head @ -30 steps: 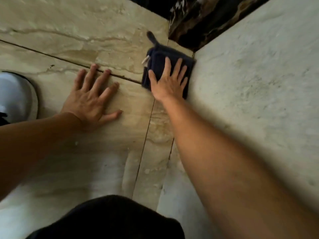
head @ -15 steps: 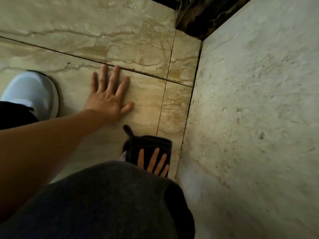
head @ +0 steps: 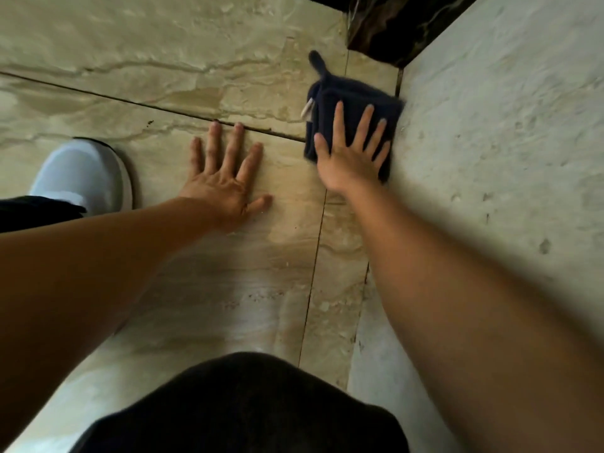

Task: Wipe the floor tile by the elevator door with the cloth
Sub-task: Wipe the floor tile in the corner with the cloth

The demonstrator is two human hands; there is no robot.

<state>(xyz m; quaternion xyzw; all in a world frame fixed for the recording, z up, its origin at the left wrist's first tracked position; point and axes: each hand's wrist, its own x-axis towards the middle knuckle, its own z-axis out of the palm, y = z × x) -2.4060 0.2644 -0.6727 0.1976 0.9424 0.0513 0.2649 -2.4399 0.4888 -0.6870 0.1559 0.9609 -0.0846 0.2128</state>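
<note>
While the cloth is lying folded on the narrow floor tile against the wall, we are pressing it flat under our open right hand; the unwiped strip is running back toward us. Our left hand, spread, is bracing beside it.

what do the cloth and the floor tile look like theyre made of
Cloth: dark navy, soft fuzzy fabric, maybe microfibre or fleece, folded thick with a small white tag. Floor tile: beige stone-look, marble or glazed ceramic, judging by brown veining and a light sheen.
</note>
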